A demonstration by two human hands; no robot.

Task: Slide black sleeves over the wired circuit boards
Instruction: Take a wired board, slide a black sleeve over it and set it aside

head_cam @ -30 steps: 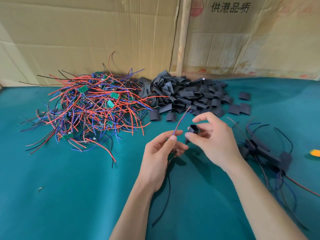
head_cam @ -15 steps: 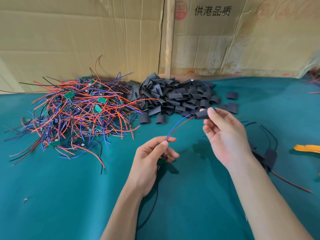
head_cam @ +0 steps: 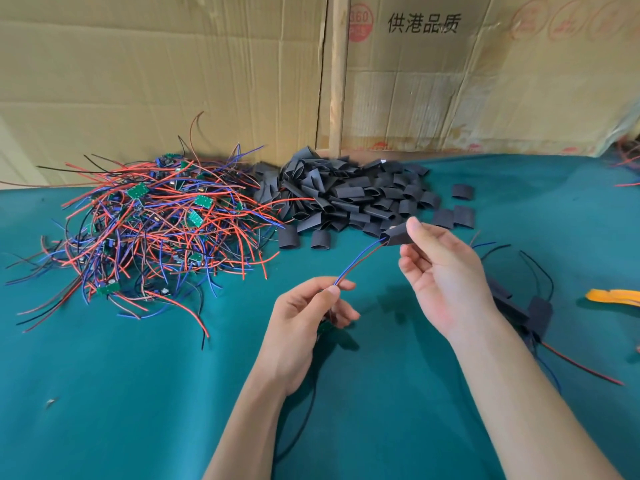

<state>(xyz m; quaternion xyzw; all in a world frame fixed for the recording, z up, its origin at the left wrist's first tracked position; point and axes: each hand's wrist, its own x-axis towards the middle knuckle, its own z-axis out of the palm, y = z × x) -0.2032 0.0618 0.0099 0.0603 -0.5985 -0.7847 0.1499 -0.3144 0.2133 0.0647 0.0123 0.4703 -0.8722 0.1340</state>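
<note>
Your left hand [head_cam: 304, 317] pinches the red and blue wires [head_cam: 360, 263], board tucked below its fingers, while up-right your right hand [head_cam: 446, 271] grips the black sleeve [head_cam: 396, 234], threaded along those wires, ready to slide down-left.

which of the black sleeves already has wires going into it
The sleeve pinched in the right hand; blue and red wires enter its end. The others lie empty.

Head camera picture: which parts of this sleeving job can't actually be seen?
- Green circuit board: nearly all hidden inside the left hand.
- Red and blue wire ends: hidden inside the black tube sleeve pinched by the right hand.
- Sleeved boards: partly behind the right forearm.
- Orange object: cut by right edge.
</note>
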